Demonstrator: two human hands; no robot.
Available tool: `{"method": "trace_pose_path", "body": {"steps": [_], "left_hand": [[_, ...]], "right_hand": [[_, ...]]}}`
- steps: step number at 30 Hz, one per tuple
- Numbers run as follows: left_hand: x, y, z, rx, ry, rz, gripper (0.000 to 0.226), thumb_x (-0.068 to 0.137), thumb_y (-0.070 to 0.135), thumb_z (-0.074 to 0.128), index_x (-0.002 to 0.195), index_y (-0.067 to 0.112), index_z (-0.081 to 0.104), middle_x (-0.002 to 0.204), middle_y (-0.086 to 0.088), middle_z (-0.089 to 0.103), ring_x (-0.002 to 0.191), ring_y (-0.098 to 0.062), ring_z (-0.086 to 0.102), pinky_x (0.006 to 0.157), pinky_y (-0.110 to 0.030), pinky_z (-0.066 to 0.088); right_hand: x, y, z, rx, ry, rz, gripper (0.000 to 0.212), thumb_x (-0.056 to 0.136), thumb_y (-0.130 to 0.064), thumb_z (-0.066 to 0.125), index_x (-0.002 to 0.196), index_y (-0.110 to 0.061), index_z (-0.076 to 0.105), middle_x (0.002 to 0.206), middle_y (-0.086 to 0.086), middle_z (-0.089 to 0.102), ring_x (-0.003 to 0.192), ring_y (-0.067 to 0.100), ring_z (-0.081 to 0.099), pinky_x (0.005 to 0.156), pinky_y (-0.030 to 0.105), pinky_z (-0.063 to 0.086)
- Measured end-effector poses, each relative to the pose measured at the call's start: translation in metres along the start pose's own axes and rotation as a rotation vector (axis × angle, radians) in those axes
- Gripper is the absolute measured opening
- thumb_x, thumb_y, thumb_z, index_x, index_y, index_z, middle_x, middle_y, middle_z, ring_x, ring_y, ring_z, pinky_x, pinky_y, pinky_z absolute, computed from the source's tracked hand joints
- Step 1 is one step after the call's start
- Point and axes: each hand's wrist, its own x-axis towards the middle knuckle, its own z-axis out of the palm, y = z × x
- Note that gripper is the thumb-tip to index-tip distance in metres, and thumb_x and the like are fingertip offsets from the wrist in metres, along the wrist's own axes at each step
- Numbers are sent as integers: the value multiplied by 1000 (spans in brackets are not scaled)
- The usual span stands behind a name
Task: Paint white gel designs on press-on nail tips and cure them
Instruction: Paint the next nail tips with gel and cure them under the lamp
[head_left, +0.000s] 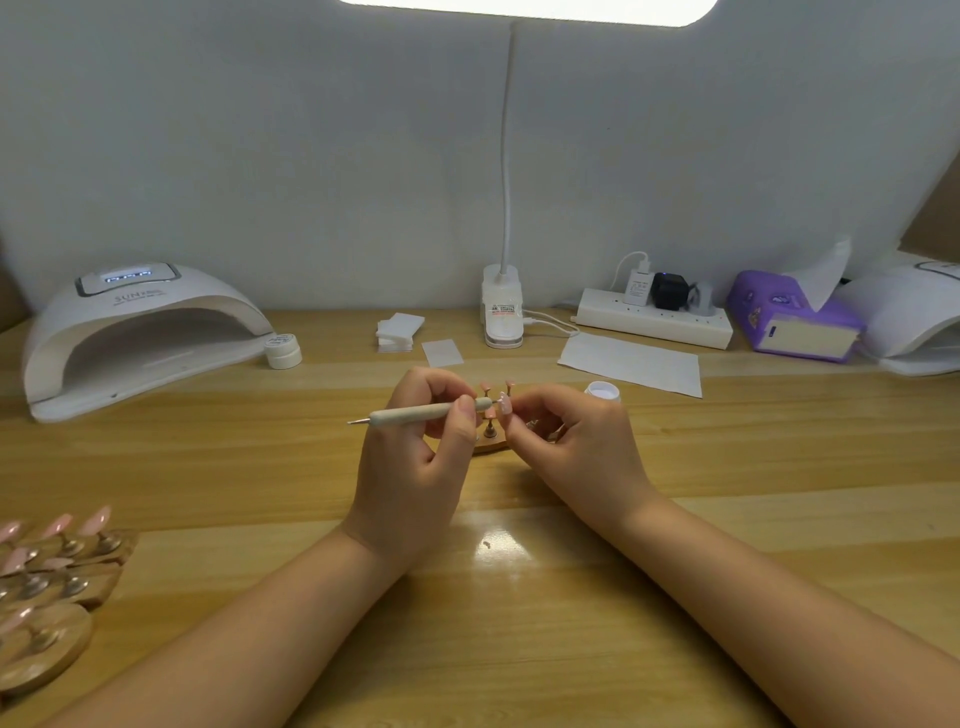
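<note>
Gel looks wet on the pink nail tip (505, 406), pinched in the right hand (574, 441) just above the wooden stand (491, 444) at mid-tabletop (519, 597). The left hand (415, 467) grips the dotting pen (431, 412), its tip at the nail. A tremor could smear the design; a brushing finger likely would too. The open gel pot (603, 391) sits just behind the right hand and could be knocked. The curing lamp (140, 332) stands well apart at left.

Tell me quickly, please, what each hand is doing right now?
Left hand: holding the dotting pen.
Right hand: pinching a pink nail tip.
</note>
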Motion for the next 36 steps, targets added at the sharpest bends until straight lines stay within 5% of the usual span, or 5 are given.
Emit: {"method": "trace_pose_path", "body": {"steps": [21,28,36], "left_hand": [[0,4,-1,0,20,14,10,91,29,48,90,23,56,80,0,65,75,-18,64,63,-32,52],[0,3,0,-12,-2,17,10,90,28,48,88,22,56,79,1,64,75,-12,64,64,-19,49],[0,0,0,-8,9,10,12,90,30,49,87,21,57,76,2,65,73,-13,64,62,-20,51]], "right_hand": [[1,0,-1,-8,-23,21,9,87,-18,69,95,-15,74,82,-7,72,67,14,65,63,41,54],[1,-1,-1,-7,-17,27,9,87,-18,70,93,-14,74,81,-7,72,66,15,65,63,43,54],[0,-2,-1,5,-10,41,7,86,-17,70,91,-14,74,78,-9,71,64,16,64,63,43,53]]}}
